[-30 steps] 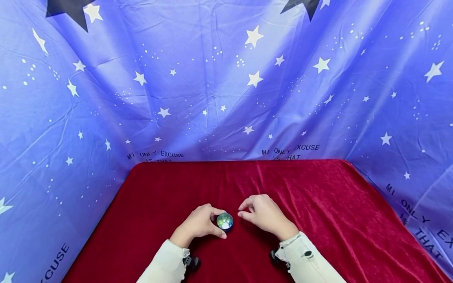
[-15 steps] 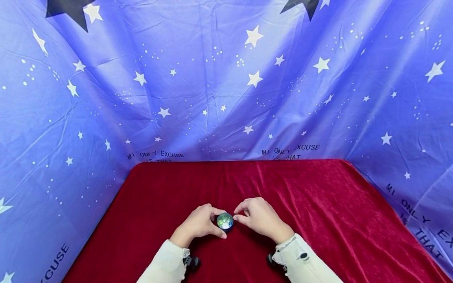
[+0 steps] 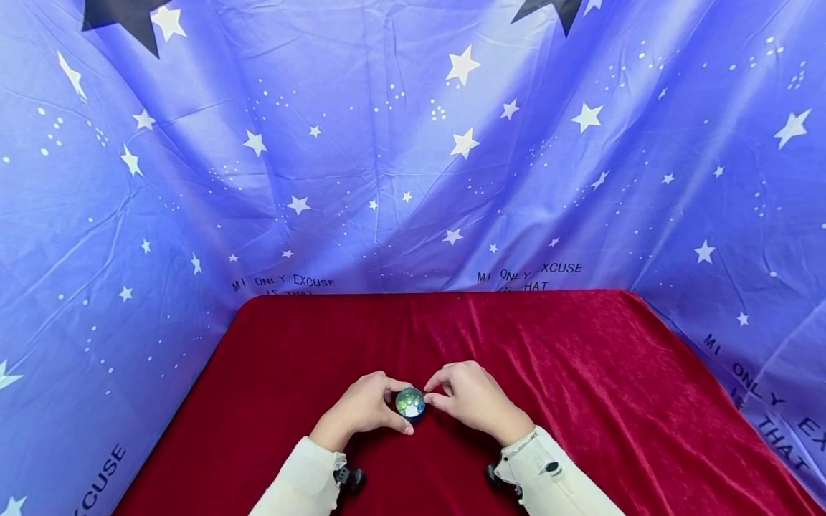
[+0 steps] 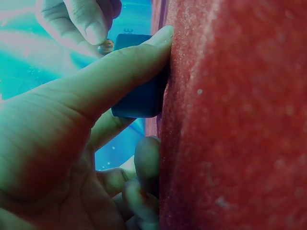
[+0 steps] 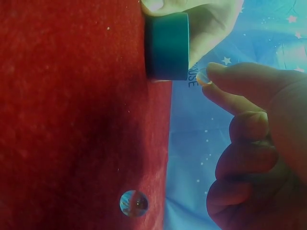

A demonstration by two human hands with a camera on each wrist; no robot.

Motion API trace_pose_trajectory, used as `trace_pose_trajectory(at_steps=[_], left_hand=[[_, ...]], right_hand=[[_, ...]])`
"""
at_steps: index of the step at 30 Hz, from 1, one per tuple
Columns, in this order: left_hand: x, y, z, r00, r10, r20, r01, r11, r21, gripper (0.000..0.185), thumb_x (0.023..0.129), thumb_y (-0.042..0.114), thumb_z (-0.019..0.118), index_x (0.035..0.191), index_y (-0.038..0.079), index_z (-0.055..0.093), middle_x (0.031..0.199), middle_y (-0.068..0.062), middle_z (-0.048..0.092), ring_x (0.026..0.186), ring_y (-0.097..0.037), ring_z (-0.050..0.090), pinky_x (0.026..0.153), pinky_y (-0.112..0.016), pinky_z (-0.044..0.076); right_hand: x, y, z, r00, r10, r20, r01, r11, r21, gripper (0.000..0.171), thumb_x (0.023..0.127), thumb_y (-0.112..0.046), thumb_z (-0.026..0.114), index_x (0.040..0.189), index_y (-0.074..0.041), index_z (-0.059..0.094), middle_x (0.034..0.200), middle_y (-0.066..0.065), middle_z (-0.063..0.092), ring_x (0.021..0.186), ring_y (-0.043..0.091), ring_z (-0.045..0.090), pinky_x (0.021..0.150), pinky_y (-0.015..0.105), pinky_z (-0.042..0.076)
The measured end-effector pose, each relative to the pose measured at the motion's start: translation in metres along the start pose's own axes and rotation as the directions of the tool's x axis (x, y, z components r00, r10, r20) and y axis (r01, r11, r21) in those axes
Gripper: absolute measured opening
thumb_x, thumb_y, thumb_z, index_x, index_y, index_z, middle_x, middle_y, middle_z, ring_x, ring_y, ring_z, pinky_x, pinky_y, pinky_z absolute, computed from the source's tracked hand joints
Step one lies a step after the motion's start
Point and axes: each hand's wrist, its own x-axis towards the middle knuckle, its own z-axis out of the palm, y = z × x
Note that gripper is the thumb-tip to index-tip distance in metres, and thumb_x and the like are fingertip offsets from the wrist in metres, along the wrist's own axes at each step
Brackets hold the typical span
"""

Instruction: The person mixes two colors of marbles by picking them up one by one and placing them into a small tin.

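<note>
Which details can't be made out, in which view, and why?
Right wrist: much of the left hand, behind the cup and past the top edge.
Left wrist: much of the right hand, past the top edge.
Head: the cup's contents, too small and shiny to count.
Head: the pinched marble, too small to make out.
Head: the loose marble, probably behind the right hand.

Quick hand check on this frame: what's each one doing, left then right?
Left hand: closed, holding the small round container.
Right hand: closed, pinching a clear marble between thumb and finger.
</note>
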Motion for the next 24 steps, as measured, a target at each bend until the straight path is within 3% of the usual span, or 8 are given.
trace_pose_trajectory(at_steps=[9, 24], left_hand=[[0.0012, -0.0037, 0.0017, 1.000, 0.020, -0.003, -0.020, 1.000, 0.001, 0.055, 0.062, 0.037, 0.100, 0.113, 0.033, 0.080, 0.068, 0.016, 0.063, 0.073, -0.001, 0.051, 0.069, -0.023, 0.042], [-0.0014, 0.0018, -0.0007, 1.000, -0.010, -0.009, 0.010, 1.000, 0.010, 0.056, 0.061, 0.038, 0.100, 0.113, 0.033, 0.080, 0.074, 0.009, 0.065, 0.077, -0.005, 0.050, 0.070, -0.024, 0.042]], right_hand=[[0.0001, -0.0003, 0.0015, 1.000, -0.006, 0.008, 0.006, 1.000, -0.012, 0.007, 0.084, -0.030, 0.085, 0.090, -0.027, 0.082, 0.059, -0.016, 0.044, 0.055, -0.002, 0.039, 0.052, 0.020, 0.036], [-0.0005, -0.0019, 0.0026, 1.000, -0.006, 0.019, 0.007, 1.000, -0.013, 0.007, 0.084, -0.029, 0.086, 0.090, -0.026, 0.082, 0.060, -0.016, 0.045, 0.057, -0.001, 0.040, 0.053, 0.020, 0.037]])
